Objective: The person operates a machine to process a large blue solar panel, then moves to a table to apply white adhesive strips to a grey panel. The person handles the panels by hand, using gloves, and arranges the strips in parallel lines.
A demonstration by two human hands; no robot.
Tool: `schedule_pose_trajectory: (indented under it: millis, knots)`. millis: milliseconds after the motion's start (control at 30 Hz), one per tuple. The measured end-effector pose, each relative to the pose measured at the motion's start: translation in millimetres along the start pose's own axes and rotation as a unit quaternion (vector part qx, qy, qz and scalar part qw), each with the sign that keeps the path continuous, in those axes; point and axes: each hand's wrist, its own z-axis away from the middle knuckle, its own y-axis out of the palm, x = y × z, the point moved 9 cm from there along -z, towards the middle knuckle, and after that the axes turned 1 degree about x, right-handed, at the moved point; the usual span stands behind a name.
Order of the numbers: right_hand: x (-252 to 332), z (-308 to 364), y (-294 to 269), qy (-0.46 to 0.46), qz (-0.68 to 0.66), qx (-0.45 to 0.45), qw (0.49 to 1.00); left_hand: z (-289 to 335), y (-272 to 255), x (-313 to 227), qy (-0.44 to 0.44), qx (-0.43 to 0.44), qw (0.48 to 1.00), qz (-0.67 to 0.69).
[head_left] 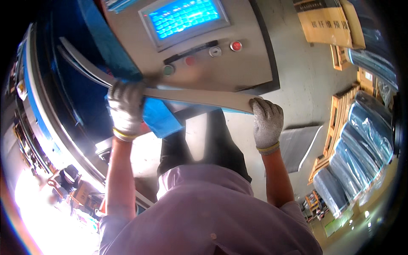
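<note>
A long, thin, grey-white strip stretches across in front of me, held up in both gloved hands. My left hand, in a pale knit glove, is closed round it. Beyond that hand its far-left part curves up and away, where two layers show a gap between them. The fingers of my right hand, in a grey glove, are wrapped over the strip's right end. A blue sheet-like piece shows just below the strip beside my left hand; whether it is attached cannot be seen.
Past the strip stands a grey control panel with a lit blue screen and several buttons. Dark blue machinery lies to the left. On the right are plastic-wrapped dark rolls, wooden pallets, a cardboard box and a grey sheet.
</note>
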Motion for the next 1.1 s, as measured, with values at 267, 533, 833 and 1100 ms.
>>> schedule_pose_trajectory:
  millis: [267,533,833,1100]
  knots:
    - [12.9,2.3,1.8,0.030,-0.019,0.101,0.994,-9.4,-7.1,185.8,-0.081,0.239,0.954,-0.163]
    - [114.4,3.8,33.8,0.176,-0.539,0.151,0.810,-143.3,-177.8,223.4,-0.008,0.009,0.960,-0.280]
    - [151.7,-15.7,150.6,0.243,-0.472,0.212,0.820,50.3,-55.1,134.5,-0.296,-0.046,0.933,0.198]
    - [167.9,-30.1,106.7,0.120,-0.227,0.225,0.940,191.0,39.8,7.6,-0.565,0.162,0.723,0.363]
